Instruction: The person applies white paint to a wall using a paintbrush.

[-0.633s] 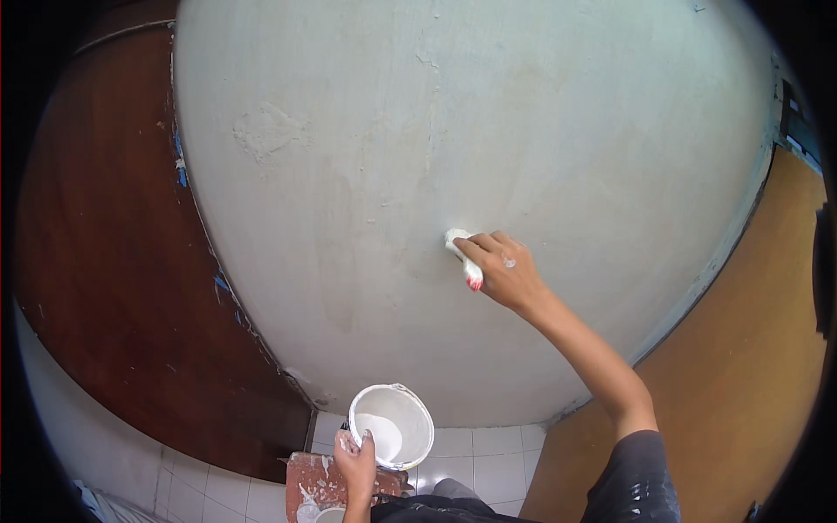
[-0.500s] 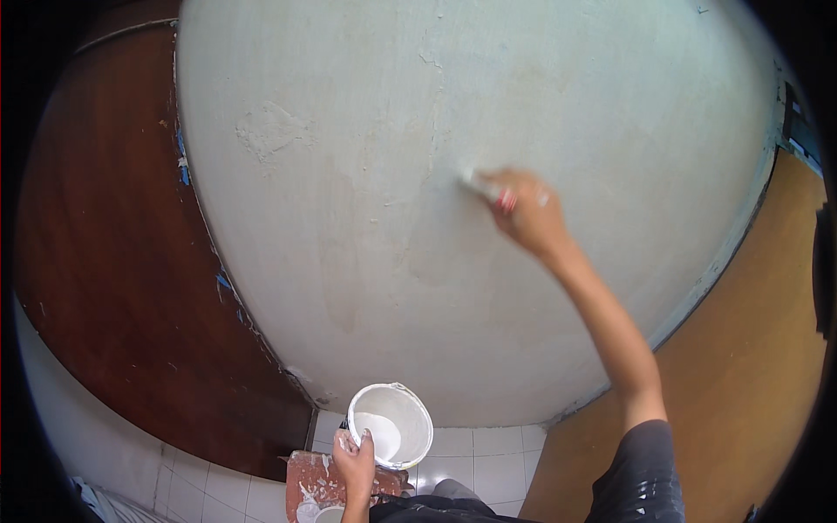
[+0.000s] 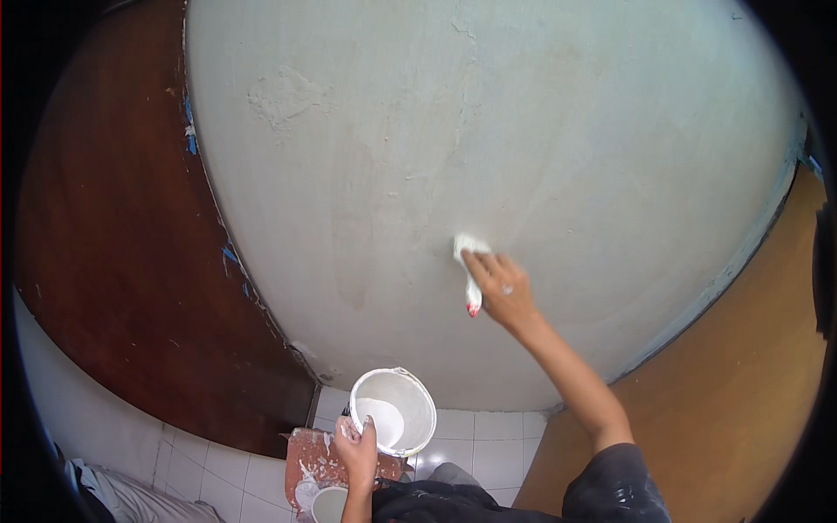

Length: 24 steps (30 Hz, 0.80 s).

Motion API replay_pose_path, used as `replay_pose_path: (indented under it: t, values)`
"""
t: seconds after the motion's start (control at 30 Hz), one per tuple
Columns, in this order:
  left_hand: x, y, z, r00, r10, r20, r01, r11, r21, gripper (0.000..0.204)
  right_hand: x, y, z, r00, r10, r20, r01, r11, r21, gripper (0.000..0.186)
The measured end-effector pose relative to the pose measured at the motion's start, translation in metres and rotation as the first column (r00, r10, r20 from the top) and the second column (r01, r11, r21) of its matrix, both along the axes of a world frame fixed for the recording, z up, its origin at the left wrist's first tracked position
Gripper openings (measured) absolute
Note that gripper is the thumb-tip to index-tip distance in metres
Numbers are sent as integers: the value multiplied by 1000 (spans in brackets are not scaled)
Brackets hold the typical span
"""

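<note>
My right hand (image 3: 508,292) grips a paintbrush (image 3: 472,247) with a white handle and a red handle end. Its bristle end is up against the pale grey wall (image 3: 366,192), and the handle points downward. Lower down, my left hand (image 3: 356,446) holds a white bucket (image 3: 420,414) by its near left rim, thumb over the edge. White paint (image 3: 384,422) lies in the bottom of the bucket, which tilts toward me. White smears mark the fingers of both hands.
A dark brown wooden panel (image 3: 131,261) bounds the wall at left, a tan panel (image 3: 697,410) at right. Below the bucket stand a paint-splashed reddish stool (image 3: 301,453) and a second white container (image 3: 330,504). White tiles (image 3: 453,424) cover the floor. Striped cloth (image 3: 131,497) shows at lower left.
My right hand has swept the brush down the wall and turned it so the handle hangs downward. The bucket stays in my left hand. More striped cloth shows at lower left.
</note>
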State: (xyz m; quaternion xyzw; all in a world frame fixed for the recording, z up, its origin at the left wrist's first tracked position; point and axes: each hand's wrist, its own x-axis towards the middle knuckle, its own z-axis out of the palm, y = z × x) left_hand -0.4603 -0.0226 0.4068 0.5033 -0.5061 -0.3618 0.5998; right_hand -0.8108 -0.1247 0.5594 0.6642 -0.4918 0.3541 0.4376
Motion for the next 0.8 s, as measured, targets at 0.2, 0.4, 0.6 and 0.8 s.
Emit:
replay_pose_path:
  t: [0.2,0.4,0.6,0.8]
  values:
    - [8,1,-8,1000,-2,27,2,1000,19,22,-28,10,44,972,74,222,-101,989,112,51]
    - [10,1,-7,999,28,16,-29,999,30,22,-23,30,114,977,-7,211,35,991,-129,58]
    - [7,-3,-13,999,31,-6,-31,999,24,22,11,-3,-66,978,33,207,-68,985,161,58]
    - [6,2,-1,1000,19,17,-20,999,37,17,-15,2,-26,943,108,315,-165,973,163,57]
